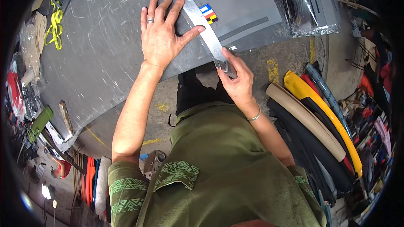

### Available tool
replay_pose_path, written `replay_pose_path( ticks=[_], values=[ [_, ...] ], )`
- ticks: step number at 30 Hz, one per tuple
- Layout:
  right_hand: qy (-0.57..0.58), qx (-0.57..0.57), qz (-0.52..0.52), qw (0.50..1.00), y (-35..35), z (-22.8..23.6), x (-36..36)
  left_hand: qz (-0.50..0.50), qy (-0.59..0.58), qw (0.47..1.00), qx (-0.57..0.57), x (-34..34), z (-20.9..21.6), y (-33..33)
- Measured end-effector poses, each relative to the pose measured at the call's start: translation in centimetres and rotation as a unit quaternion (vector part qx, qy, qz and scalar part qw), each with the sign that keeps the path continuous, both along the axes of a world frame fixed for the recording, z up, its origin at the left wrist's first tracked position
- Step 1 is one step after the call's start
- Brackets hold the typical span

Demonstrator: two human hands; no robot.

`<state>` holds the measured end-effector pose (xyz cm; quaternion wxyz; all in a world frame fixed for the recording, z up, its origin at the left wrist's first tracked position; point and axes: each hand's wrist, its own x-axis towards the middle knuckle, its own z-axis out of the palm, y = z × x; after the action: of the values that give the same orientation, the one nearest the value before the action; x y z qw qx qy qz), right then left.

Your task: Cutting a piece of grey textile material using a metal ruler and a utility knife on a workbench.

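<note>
A green shirt (231, 155) filled the lower middle of my view, closest to my lens, with dark trousers (191, 92) below it by the edge of the grey desk (88, 50). Across that desk I had a metal straightedge (197, 16), slanting from the top of my view down to the near edge. The left hand (160, 40) lay palm down to the left of it, a ring (150, 19) on one finger. I could see its fingers spread, the index fingertip at the straightedge's left side and the thumb reaching out onto the metal.

The right hand (237, 82), a bracelet (255, 116) at its wrist, was at the straightedge's near end. Its fingers were closed, pinching a small dark tool (227, 69) between thumb and fingers; I could not make out its kind, as the grip hid part of it.

Just right of the straightedge, I saw a grey sheet (248, 0) bearing a small multicoloured patch (209, 14) and a darker strip (247, 28). Clear plastic (311, 29) lay beyond it, farther right. A bright yellow tape (54, 21) lay loosely looped at the desk's far left. Off to the right, beside the desk, I had a tan roll (307, 120) and a yellow roll (338, 121).
</note>
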<state>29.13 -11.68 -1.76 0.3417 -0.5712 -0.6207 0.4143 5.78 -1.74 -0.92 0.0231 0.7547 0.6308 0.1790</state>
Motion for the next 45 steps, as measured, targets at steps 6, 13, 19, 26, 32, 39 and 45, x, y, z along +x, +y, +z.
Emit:
replay_pose_path(
  ticks=[6, 13, 19, 26, 32, 39, 45],
  values=[
    [-0.004, -0.002, -0.001, 1.000, 0.1, 0.1, 0.0, 0.001, -0.001, 1.000, 0.002, 0.0, -0.1, 0.0],
    [-0.007, 0.008, -0.006, 1.000, 0.0, -0.1, 0.0, 0.001, 0.013, 1.000, -0.014, 0.5, 1.2, 0.3],
    [-0.013, -0.004, -0.008, 1.000, 0.2, 0.5, -0.3, -0.022, 0.047, 0.997, -0.060, 1.3, 2.9, 0.7],
    [-0.011, -0.076, -0.008, 0.997, 0.5, 1.2, 0.8, -0.025, 0.096, 0.990, -0.101, 2.9, 4.1, 1.1],
    [-0.075, -0.124, -0.082, 0.986, 0.8, 3.4, 4.5, -0.049, 0.100, 0.986, -0.125, 3.0, 4.2, 1.0],
    [-0.081, -0.108, 0.063, 0.989, 6.5, 7.4, 1.8, -0.049, 0.075, 0.985, -0.145, 3.0, 4.1, 1.2],
    [-0.113, 0.060, 0.135, 0.983, 12.0, 6.5, -3.1, -0.046, 0.020, 0.987, -0.151, 2.9, 4.3, 1.2]
  ],
)
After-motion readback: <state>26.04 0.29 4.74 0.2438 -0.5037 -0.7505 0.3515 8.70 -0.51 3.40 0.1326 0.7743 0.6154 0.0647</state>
